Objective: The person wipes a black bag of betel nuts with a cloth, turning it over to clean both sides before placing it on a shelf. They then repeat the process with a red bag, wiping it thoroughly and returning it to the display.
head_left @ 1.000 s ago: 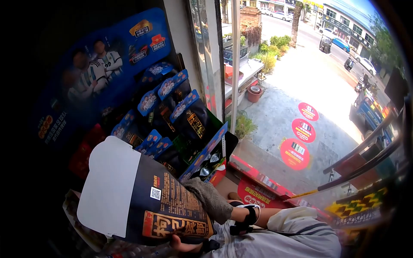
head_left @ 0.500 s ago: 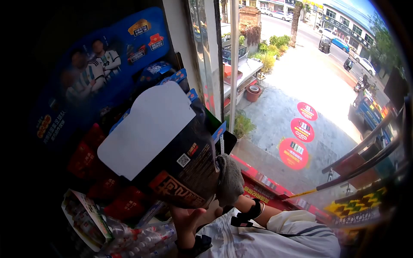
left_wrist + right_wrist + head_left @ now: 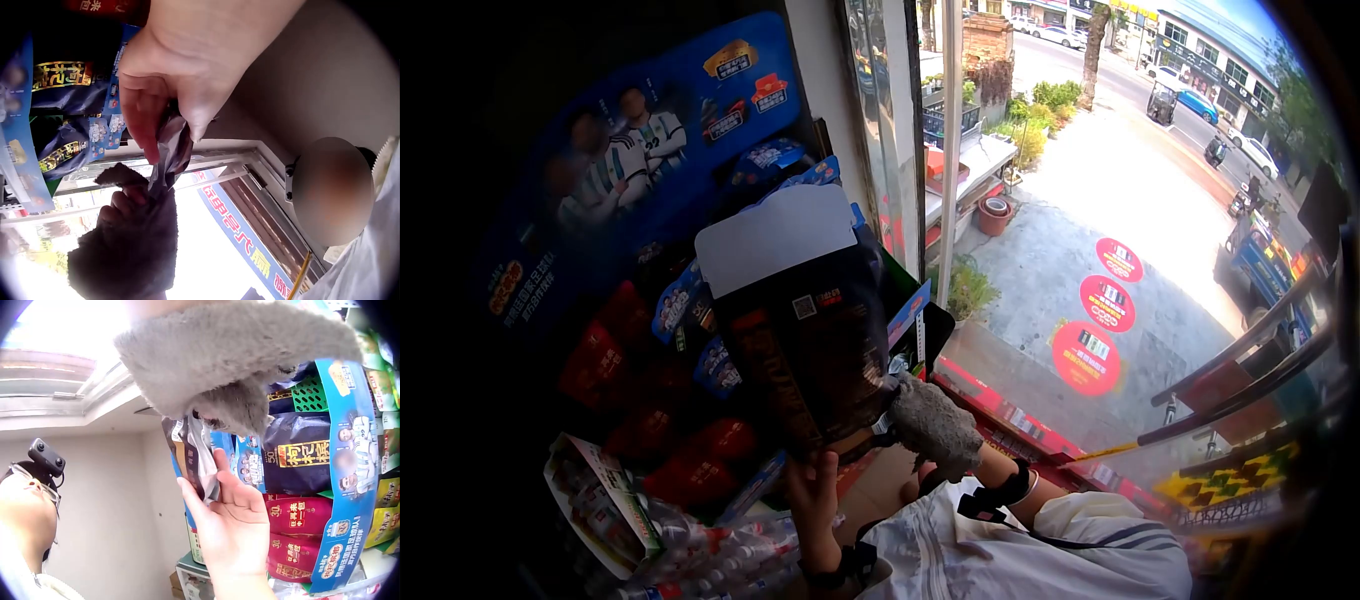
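Note:
A dark snack bag (image 3: pixel 820 335) with a blank white card top (image 3: pixel 775 240) and a QR code is held upright in front of the display rack. My left hand (image 3: pixel 812 500) pinches its bottom edge; in the left wrist view thumb and fingers (image 3: pixel 147 112) close on the foil. At the bag's lower right is a grey fluffy cloth (image 3: pixel 938 425), which covers most of my right hand. Curled right fingers (image 3: pixel 122 203) show from under the cloth in the left wrist view, gripping it against the bag.
Behind the bag stands a blue display board (image 3: pixel 700 90) with several dark bags. Red packets (image 3: pixel 700 460) lie at the left, above shrink-wrapped bottles (image 3: pixel 730 555) and an open carton (image 3: pixel 615 500). A glass door (image 3: pixel 1040 400) is on the right.
The bag has moved up and away from my body and turned more upright. The left hand has shifted to its bottom edge, and the cloth has moved right, then lower along its side.

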### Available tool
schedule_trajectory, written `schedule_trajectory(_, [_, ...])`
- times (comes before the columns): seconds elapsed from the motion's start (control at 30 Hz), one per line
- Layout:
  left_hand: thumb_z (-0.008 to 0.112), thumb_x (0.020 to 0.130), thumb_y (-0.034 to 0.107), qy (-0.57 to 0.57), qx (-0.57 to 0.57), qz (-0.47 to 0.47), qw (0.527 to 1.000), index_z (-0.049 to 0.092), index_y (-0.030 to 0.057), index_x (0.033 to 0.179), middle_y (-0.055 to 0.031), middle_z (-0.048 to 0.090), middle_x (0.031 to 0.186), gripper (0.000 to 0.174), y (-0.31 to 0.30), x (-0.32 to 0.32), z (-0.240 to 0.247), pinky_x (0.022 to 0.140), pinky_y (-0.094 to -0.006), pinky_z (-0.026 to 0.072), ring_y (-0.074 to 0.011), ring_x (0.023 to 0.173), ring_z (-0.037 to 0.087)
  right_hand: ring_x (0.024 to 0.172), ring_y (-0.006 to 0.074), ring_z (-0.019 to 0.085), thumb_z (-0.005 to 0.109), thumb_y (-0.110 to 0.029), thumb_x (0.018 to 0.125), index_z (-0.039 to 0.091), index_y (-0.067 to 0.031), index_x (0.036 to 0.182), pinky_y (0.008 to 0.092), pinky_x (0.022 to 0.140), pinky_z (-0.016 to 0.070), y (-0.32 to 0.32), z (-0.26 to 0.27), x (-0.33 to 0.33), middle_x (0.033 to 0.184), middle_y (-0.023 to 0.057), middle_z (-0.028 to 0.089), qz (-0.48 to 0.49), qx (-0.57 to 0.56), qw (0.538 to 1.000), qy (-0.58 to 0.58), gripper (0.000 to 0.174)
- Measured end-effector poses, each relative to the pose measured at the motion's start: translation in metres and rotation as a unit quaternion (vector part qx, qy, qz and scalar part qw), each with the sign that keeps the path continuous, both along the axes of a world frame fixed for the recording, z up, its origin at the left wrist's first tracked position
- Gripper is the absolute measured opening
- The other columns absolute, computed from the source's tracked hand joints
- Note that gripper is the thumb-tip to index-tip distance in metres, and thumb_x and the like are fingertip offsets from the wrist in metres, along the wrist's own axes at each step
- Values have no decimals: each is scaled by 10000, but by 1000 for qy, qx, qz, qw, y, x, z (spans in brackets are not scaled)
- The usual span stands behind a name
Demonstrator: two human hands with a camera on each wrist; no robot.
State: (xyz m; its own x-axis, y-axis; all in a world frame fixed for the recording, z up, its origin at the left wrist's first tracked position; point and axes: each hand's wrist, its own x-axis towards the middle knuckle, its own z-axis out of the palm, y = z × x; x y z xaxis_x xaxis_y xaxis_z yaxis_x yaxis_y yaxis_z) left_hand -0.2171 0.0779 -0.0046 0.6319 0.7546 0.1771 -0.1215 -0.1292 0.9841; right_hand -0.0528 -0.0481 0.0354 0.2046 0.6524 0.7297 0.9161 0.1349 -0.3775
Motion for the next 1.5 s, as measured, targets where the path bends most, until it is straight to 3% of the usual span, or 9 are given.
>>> schedule_trajectory(0.07, [599, 860, 349, 77, 118, 10, 990, 557, -6, 914, -83, 589, 975, 362, 1, -1, 6, 731, -279, 419, -147, 857, 538, 970, 340, 482, 568, -59, 679, 592, -38, 897, 397, 865, 398, -1, -5, -10, 977, 162, 532, -20, -115, 842, 526, 221])
schedule_trajectory(0.17, [592, 851, 403, 68, 180, -66, 979, 564, -6, 741, -73, 623, 796, 425, 19, -3, -20, 604, -269, 430, -153, 670, 559, 969, 323, 484, 556, -86, 687, 597, -52, 885, 379, 840, 410, 3, -39, 13, 952, 150, 531, -122, -190, 974, 26, 205])
schedule_trajectory(0.3, [577, 819, 519, 89, -47, -175, 979, 551, 8, 809, -60, 564, 750, 511, 1, -1, 26, 578, -265, 392, -147, 614, 502, 970, 311, 486, 542, -106, 693, 598, -58, 890, 364, 828, 412, -9, -13, 22, 925, 147, 531, -109, -245, 963, -38, 210])
schedule_trajectory(0.6, [596, 863, 317, 54, 195, -129, 971, 598, -18, 721, -59, 592, 577, 364, 8, 7, 31, 471, -211, 423, -120, 518, 583, 954, 219, 521, 506, -110, 806, 570, -11, 979, 314, 796, 442, -21, -57, 30, 965, 141, 555, -35, -156, 980, 115, 209])
schedule_trajectory(0.77, [633, 829, 222, 92, 173, -160, 967, 606, 5, 685, -85, 590, 592, 262, 5, 14, 30, 457, -275, 388, -171, 496, 563, 956, 98, 528, 510, -131, 831, 548, -28, 1079, 259, 731, 473, -31, -30, 14, 1034, 78, 569, -109, -219, 785, 569, 271])
schedule_trajectory(1.1, [635, 808, 181, 149, 374, -159, 902, 591, 28, 642, -111, 558, 595, 230, 16, 9, 8, 478, -343, 368, -250, 542, 552, 965, 342, 529, 614, -118, 610, 619, -78, 912, 395, 729, 464, -52, -49, 30, 1005, 156, 570, -88, -211, 973, 14, 305])
schedule_trajectory(1.33, [560, 877, 260, -94, -356, -356, 859, 502, -18, 1131, -150, 607, 1026, 380, 15, 32, -13, 691, -309, 485, -240, 829, 613, 752, 306, 577, 602, -99, 709, 591, -81, 953, 395, 590, 460, -41, -5, 38, 882, 154, 578, -54, -184, 892, 410, 245])
schedule_trajectory(1.37, [522, 902, 288, -137, -539, -348, 755, 450, -24, 1201, -153, 585, 1096, 438, 21, 35, -15, 733, -308, 491, -233, 889, 610, 805, 271, 582, 580, -96, 736, 564, -86, 1008, 370, 577, 474, -37, -5, 46, 906, 130, 570, -31, -205, 952, 224, 273])
schedule_trajectory(1.5, [482, 917, 260, 20, -416, -350, 839, 500, 27, 1181, -126, 565, 1143, 352, 47, 41, -45, 755, -325, 527, -210, 977, 587, 942, 252, 578, 548, -88, 774, 498, -92, 1160, 353, 590, 492, -24, -15, 61, 1061, 109, 558, 39, -332, 939, -80, 389])
